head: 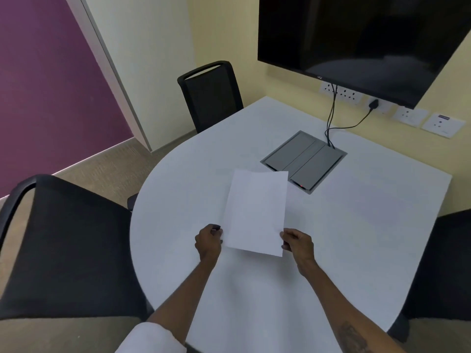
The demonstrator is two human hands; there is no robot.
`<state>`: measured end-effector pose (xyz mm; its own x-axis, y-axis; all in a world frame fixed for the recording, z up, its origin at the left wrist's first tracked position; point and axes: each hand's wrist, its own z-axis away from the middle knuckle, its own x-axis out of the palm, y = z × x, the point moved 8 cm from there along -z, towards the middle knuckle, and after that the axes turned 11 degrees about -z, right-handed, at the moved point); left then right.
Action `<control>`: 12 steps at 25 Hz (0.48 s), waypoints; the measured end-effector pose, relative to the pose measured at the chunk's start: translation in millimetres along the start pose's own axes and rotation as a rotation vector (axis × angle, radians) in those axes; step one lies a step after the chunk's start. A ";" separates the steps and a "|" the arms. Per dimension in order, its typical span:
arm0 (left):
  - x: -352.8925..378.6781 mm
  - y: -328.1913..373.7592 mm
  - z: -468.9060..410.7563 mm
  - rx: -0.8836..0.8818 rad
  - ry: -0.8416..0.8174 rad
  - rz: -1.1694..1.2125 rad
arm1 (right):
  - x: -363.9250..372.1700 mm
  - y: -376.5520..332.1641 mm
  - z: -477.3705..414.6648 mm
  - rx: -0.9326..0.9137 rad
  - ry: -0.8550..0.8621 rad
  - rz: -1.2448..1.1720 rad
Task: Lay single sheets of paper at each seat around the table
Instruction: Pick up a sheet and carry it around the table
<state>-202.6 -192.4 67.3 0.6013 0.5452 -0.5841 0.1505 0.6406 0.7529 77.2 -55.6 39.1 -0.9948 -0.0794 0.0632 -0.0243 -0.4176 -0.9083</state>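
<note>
White paper point(256, 212) is held just above the white table point(356, 225), near its middle, long side pointing away from me. My left hand point(209, 242) pinches its near left corner and my right hand point(297, 242) pinches its near right corner. I cannot tell whether it is one sheet or a thin stack. No other sheet lies on the table.
Three black chairs stand around the table: one at the far left point(211, 95), one at the near left point(66, 245), one at the right edge point(443, 266). A grey cable box point(303, 161) is set into the tabletop, with cables running up to wall sockets below a dark screen point(362, 39).
</note>
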 end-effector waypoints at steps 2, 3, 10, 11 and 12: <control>-23.4 -10.4 7.9 0.007 -0.003 0.010 | 7.0 12.0 26.5 0.011 0.020 -0.039; -33.8 -15.2 11.0 0.015 -0.005 0.013 | 11.5 17.9 39.5 0.020 0.022 -0.064; -91.6 -31.5 -10.3 0.068 -0.018 -0.070 | 63.3 44.7 89.2 0.079 0.025 -0.153; -97.9 -34.0 -19.6 0.064 -0.020 -0.081 | 72.3 48.0 90.4 0.086 0.033 -0.156; -102.9 -36.3 -30.1 0.066 -0.025 -0.094 | 80.8 51.4 91.5 0.091 0.041 -0.159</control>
<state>-293.6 -255.5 91.0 0.6015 0.4702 -0.6458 0.2581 0.6507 0.7141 4.5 -166.3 35.4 -0.9823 0.0300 0.1848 -0.1746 -0.5025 -0.8467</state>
